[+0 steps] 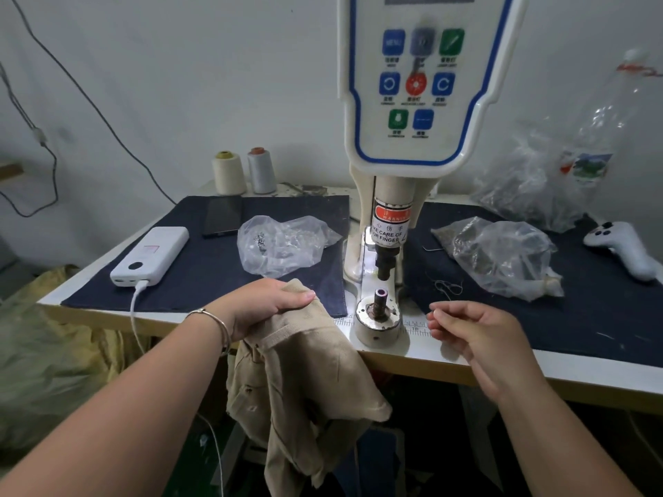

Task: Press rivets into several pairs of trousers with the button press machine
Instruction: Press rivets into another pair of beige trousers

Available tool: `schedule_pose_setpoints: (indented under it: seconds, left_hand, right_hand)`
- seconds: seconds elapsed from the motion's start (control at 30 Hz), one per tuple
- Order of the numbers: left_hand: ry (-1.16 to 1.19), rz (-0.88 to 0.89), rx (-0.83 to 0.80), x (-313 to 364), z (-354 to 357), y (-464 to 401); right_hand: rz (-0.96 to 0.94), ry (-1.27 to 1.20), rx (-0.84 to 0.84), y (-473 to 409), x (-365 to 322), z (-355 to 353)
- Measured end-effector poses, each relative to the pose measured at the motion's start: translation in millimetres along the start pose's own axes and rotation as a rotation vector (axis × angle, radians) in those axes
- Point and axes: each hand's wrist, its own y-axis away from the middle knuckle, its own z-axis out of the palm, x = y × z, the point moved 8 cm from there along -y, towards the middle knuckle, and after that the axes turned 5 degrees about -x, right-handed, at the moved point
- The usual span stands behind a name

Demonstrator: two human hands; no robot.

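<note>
A pair of beige trousers (305,371) hangs over the table's front edge. My left hand (265,306) grips the top of the fabric, just left of the button press machine (391,217). The machine's lower die (381,297) stands bare on its round base, with the upper punch (384,265) raised above it. To the right of the die, my right hand (477,335) hovers over the table edge with loosely curled fingers. Whether its fingertips pinch a small rivet I cannot tell.
A clear bag of metal parts (283,242) lies left of the machine, and another bag (502,256) lies to the right. A white power bank (150,254), a phone (222,215), two thread cones (244,172) and a white controller (624,249) sit on the dark cloth.
</note>
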Motion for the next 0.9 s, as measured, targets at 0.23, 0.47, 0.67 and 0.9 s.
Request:
schedule_pose_setpoints:
  seconds: [0.23, 0.47, 0.67, 0.9]
  left_hand:
    - [-0.002, -0.004, 0.019, -0.6, 0.0, 0.7]
    - [0.022, -0.011, -0.001, -2.6, -0.4, -0.5]
    - [0.028, -0.015, 0.003, -3.1, -0.9, -2.1]
    - [0.07, -0.008, -0.001, -3.0, 1.5, 0.0]
  right_hand:
    - [0.023, -0.041, -0.026, -1.1, 1.2, -0.1]
    - [0.01, -0.039, 0.033, -0.2, -1.0, -1.1]
    - [-0.053, -0.032, 0.012, 3.4, -21.7, 23.2]
    - [0.163, -0.122, -0.042, 12.6, -17.4, 61.8]
